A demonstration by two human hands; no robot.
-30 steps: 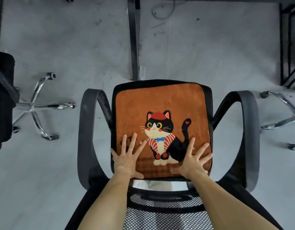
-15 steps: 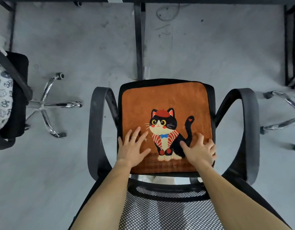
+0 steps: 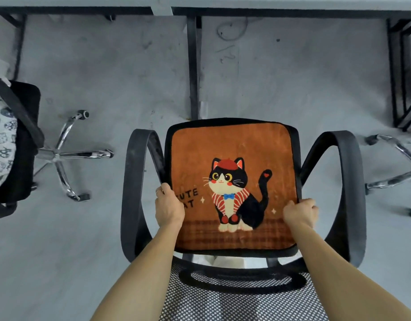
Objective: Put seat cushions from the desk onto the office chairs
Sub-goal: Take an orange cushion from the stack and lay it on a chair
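The orange cat cushion (image 3: 234,144) lay flat on the seat of the black office chair (image 3: 130,181) in the middle of the floor, the grey desk (image 3: 269,3) standing beyond it at twelve o'clock. The person's left hand (image 3: 168,207) gripped the cushion's edge at about eight o'clock and the right hand (image 3: 300,212) gripped it at about four o'clock, fingers curled over the rim. At nine o'clock a second chair (image 3: 26,126) held a pale patterned cushion (image 3: 2,135).

Plush orange cat cushion (image 3: 232,181) looks soft and matt; chair armrests (image 3: 139,186) are matt black plastic; backrest (image 3: 241,300) is mesh; neighbouring chair base (image 3: 61,154) is glossy chrome.
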